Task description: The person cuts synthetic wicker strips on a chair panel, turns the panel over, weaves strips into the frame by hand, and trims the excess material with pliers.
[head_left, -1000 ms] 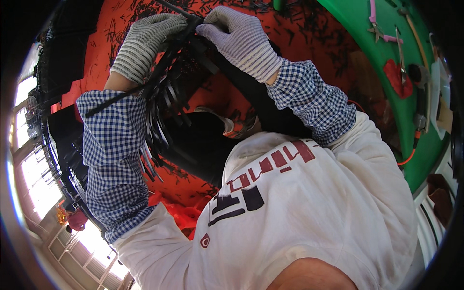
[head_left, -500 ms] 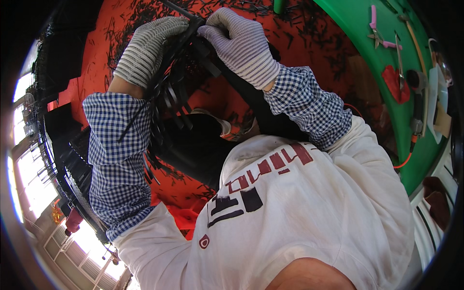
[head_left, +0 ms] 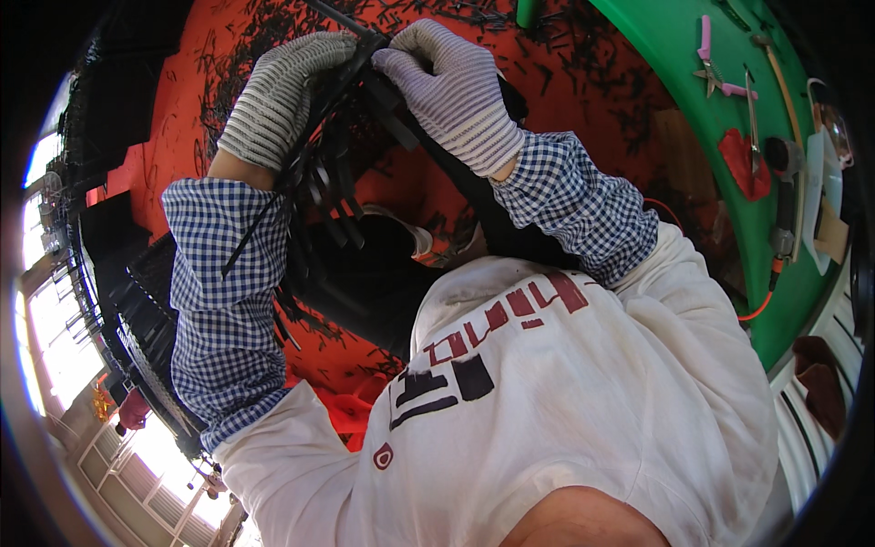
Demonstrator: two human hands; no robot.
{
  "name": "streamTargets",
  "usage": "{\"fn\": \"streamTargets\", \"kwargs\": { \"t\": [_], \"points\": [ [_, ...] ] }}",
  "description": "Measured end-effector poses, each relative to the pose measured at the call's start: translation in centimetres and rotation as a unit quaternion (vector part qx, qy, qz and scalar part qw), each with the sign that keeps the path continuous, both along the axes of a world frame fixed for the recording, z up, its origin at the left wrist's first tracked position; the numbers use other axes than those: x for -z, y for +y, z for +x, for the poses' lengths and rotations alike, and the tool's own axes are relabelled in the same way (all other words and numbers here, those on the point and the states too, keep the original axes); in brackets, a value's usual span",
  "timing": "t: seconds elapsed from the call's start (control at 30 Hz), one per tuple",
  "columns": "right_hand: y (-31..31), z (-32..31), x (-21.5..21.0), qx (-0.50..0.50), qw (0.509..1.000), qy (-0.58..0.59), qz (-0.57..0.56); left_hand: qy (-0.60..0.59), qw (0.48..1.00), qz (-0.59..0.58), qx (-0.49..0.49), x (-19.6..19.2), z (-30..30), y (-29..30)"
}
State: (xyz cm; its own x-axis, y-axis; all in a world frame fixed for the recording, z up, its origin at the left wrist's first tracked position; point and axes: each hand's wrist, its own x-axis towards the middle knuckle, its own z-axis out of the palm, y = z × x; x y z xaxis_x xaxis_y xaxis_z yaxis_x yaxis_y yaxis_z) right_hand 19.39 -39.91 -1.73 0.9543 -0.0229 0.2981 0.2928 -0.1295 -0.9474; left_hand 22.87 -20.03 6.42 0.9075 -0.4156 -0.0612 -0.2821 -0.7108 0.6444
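Note:
Both hands wear striped knit gloves, with blue-checked sleeves behind them. My left hand [head_left: 281,98] is closed around the upper part of a dark woven piece, its fingertips by a black bar [head_left: 354,62]. Across from it, my right hand [head_left: 448,96] has its thumb and forefinger pinched together at the bar's right side, near the top of the picture. Flat black plastic strips [head_left: 330,187] hang loose from the woven piece, below and between the hands. Whatever lies right under the fingertips is partly hidden by the gloves.
Black offcuts litter the red ground sheet [head_left: 620,82]. To the right, a green table [head_left: 791,314] bears pink-handled cutters [head_left: 705,56], a slim metal tool [head_left: 752,109], a red cloth [head_left: 743,173] and a black power tool [head_left: 781,205] with an orange cord. Someone [head_left: 133,410] is at the far left.
My right hand and forearm have shifted slightly down and left in the picture. The left hand stays nearly in place, and both keep their grip.

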Motion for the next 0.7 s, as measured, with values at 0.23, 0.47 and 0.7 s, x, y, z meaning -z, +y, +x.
{"fn": "streamTargets", "kwargs": {
  "t": [0.23,0.47,0.7],
  "points": [
    [0.5,-0.2,1.5,0.034,0.997,-0.051,0.040,-0.030,0.999,-0.012,0.027,1.0,0.4,-0.3],
    [0.0,-0.3,2.0,0.041,0.993,-0.113,0.005,-0.025,0.999,0.028,-0.010,0.7,-0.2,-1.1],
    [0.0,-0.5,1.5,0.033,0.997,-0.068,0.024,-0.122,0.978,0.134,0.104,0.2,0.2,-1.0]
  ]
}}
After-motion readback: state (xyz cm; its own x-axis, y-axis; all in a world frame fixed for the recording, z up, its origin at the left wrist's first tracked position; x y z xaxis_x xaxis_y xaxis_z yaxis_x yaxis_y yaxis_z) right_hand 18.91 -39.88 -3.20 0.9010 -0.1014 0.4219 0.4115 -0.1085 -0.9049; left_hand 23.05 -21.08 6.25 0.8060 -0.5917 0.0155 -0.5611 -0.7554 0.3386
